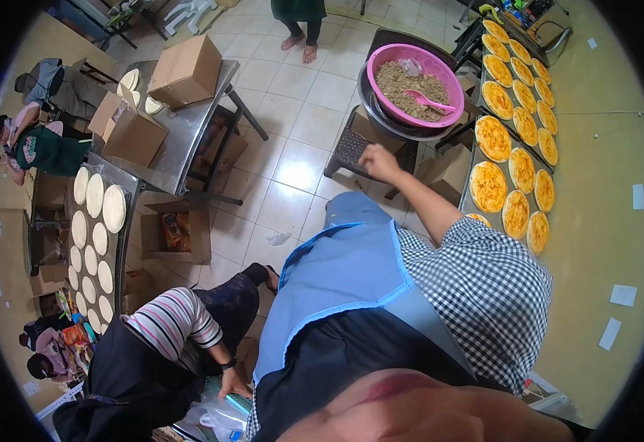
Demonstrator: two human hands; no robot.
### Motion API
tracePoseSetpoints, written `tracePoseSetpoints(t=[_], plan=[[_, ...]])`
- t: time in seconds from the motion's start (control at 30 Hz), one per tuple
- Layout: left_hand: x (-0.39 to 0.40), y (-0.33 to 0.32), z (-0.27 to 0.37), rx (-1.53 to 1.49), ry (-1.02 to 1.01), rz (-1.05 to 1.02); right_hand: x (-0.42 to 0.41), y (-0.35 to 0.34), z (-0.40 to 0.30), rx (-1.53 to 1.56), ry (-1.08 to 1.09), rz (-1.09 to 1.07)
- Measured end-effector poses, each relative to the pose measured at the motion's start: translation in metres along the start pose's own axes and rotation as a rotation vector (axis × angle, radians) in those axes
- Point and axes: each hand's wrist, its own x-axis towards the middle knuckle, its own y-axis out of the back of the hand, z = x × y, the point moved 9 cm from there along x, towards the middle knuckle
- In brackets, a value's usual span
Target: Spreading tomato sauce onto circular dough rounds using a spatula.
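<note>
My right hand (380, 163) hangs over a dark plastic stool (349, 149), near a pink plastic basin, its fingers loosely curled; whether they close on anything is unclear. The pink basin (374, 58) holds a brown crumbly filling (394, 83), a pink plastic spoon (430, 102) and a clear plastic bag (410, 67). Beneath it is a metal bowl (367, 99). My left hand is out of view. To my right, round flat breads with an orange topping (488, 187) lie in rows on trays. Pale dough rounds (114, 209) lie on a tray at the left.
A co-worker in a striped sleeve (170, 315) bends close at my left, a hand on a teal item. Cardboard boxes stand on the metal table (189, 149); an open carton (203, 237) is on the floor. Another person (300, 11) stands ahead. A plastic scrap (279, 238) lies on the tiles.
</note>
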Motion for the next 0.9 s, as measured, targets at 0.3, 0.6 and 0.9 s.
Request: tracePoseSetpoints(t=[0.3, 0.6, 0.9], plan=[[0.031, -0.031, 0.029, 0.021, 0.006, 0.023, 0.108, 0.130, 0.175, 0.158, -0.564, 0.404], [0.070, -0.126, 0.170, -0.102, -0.212, 0.018, 0.198, 0.159, 0.312, -0.061, -0.674, 0.439], [0.130, -0.137, 0.182, 0.289, -0.301, 0.010, 0.218, 0.161, 0.335, -0.150, -0.894, 0.308]])
